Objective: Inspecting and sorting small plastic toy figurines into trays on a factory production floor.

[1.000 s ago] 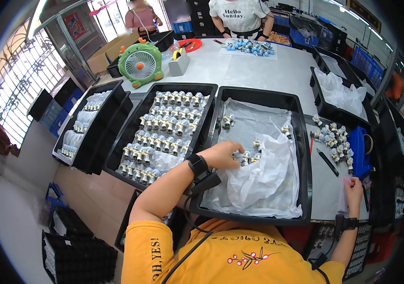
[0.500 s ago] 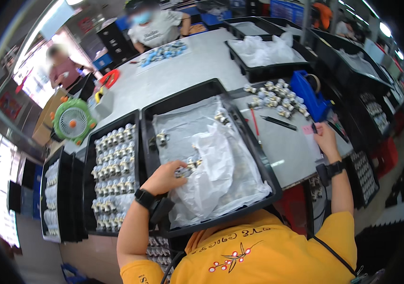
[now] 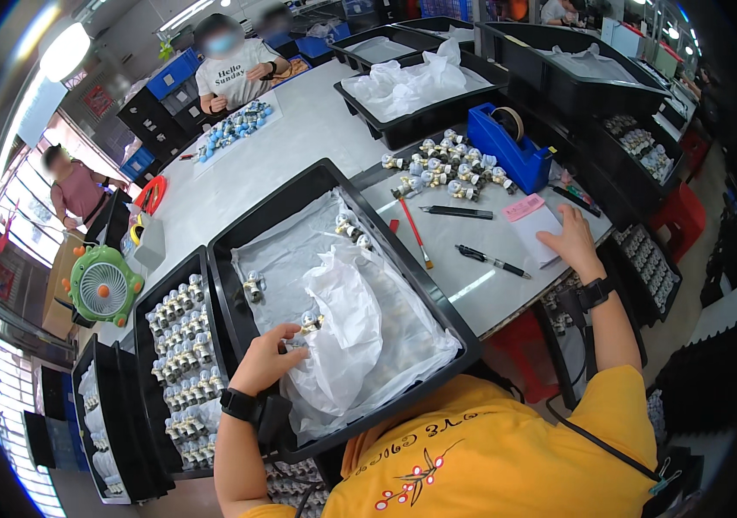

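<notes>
My left hand [image 3: 272, 356] reaches into a black tray [image 3: 463, 345] lined with white sheeting. Its thumb and fingers are apart, beside a small grey-and-white figurine [image 3: 311, 322] next to a crumpled white sheet [image 3: 343, 302]. Whether the fingertips touch a figurine is hard to make out. More figurines [image 3: 351, 230] lie at the tray's far right side, and a single figurine [image 3: 253, 286] at its left. My right hand [image 3: 574, 242] is open, fingers spread at the edge of a white notepad [image 3: 531, 233] with a pink top. A black pen [image 3: 493, 262] lies left of the pad.
Behind the pad are a heap of figurines [image 3: 450, 164], a blue tape dispenser [image 3: 507, 151], a dark slim tool [image 3: 456, 211] and a red brush [image 3: 416, 231]. Left stands a tray of figurine rows [image 3: 180, 345] and a green fan [image 3: 101, 289]. A masked person [image 3: 235, 73] sits across the table.
My right hand has let go of the pen, which now lies on the table, and its fingers have spread by the pad. The view has shifted; my left hand stays in the tray.
</notes>
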`<act>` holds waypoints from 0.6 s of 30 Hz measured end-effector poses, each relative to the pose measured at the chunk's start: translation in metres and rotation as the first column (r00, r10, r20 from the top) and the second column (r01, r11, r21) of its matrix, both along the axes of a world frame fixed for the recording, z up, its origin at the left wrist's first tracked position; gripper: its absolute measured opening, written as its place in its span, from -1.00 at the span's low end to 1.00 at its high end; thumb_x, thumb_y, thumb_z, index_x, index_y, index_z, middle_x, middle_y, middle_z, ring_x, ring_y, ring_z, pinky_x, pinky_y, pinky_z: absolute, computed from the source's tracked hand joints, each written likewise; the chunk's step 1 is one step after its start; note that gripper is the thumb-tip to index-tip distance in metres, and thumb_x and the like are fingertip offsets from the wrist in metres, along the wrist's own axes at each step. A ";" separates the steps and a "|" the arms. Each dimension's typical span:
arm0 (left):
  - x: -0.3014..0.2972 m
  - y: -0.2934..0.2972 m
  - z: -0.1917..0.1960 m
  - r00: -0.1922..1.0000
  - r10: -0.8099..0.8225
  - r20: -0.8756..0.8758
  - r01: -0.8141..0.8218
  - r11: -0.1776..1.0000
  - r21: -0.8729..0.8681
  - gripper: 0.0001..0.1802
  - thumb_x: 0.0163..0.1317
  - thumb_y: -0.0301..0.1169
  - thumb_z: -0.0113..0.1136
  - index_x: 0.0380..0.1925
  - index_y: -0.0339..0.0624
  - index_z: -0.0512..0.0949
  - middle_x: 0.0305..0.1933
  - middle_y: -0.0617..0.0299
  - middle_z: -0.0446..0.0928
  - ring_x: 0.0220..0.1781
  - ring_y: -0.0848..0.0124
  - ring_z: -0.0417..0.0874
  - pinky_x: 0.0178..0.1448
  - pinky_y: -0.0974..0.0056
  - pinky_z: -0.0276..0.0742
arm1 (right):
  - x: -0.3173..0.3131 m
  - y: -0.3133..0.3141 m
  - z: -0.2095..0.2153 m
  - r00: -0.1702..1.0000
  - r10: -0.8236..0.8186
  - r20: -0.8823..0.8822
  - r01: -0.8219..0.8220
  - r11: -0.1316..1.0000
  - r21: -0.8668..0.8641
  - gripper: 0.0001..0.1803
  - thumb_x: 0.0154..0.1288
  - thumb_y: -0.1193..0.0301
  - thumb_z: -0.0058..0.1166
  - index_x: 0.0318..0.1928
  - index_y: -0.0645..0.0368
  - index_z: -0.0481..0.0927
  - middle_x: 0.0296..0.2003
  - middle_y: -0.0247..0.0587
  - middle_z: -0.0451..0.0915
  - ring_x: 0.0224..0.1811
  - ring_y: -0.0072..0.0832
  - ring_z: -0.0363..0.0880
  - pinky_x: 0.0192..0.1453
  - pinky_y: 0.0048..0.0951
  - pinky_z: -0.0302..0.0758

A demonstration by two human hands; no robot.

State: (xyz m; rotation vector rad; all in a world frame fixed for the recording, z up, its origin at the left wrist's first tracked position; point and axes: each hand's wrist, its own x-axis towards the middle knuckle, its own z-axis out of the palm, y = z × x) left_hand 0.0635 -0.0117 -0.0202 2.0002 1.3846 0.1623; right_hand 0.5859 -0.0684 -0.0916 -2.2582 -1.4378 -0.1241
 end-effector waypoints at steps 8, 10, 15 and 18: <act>0.002 -0.001 0.004 0.999 0.034 -0.012 -0.033 0.998 0.045 -0.50 0.04 -0.22 0.26 -0.02 -0.22 0.46 -0.27 -0.01 0.55 -0.28 0.27 0.54 -0.12 0.28 0.44 | 0.038 -0.002 -0.015 0.831 -0.069 -0.553 -0.065 0.973 -0.220 -0.28 -0.17 0.19 0.35 -0.04 0.41 0.42 -0.18 0.09 0.56 -0.19 -0.27 0.57 -0.11 -0.41 0.48; -0.001 0.000 -0.001 0.999 0.005 0.032 -0.008 0.995 0.096 -0.49 0.05 -0.20 0.26 -0.02 -0.22 0.46 -0.22 -0.02 0.54 -0.21 0.25 0.54 -0.10 0.26 0.43 | 0.041 0.002 -0.022 0.739 -0.060 -0.671 -0.137 0.962 -0.237 -0.32 -0.17 0.21 0.35 -0.08 0.42 0.45 -0.22 0.06 0.58 -0.24 -0.34 0.58 -0.16 -0.45 0.49; 0.000 0.000 0.001 0.998 0.032 0.045 -0.035 0.997 0.074 -0.51 0.06 -0.22 0.27 -0.03 -0.21 0.46 -0.12 0.02 0.52 -0.10 0.24 0.52 -0.06 0.25 0.43 | 0.026 0.000 -0.018 0.717 0.005 -0.697 -0.026 0.999 -0.020 -0.51 -0.04 0.29 0.27 -0.16 0.39 0.46 -0.28 -0.06 0.57 -0.26 -0.49 0.55 -0.20 -0.50 0.46; 0.000 -0.005 0.008 0.992 0.057 0.109 -0.069 0.991 0.113 -0.54 0.06 -0.27 0.27 -0.05 -0.21 0.47 -0.07 0.08 0.50 -0.05 0.24 0.51 -0.04 0.25 0.42 | 0.018 0.001 -0.012 0.537 0.170 -0.826 0.005 0.979 0.204 -0.59 0.07 0.34 0.21 -0.16 0.36 0.42 -0.27 -0.11 0.55 -0.23 -0.50 0.53 -0.16 -0.51 0.44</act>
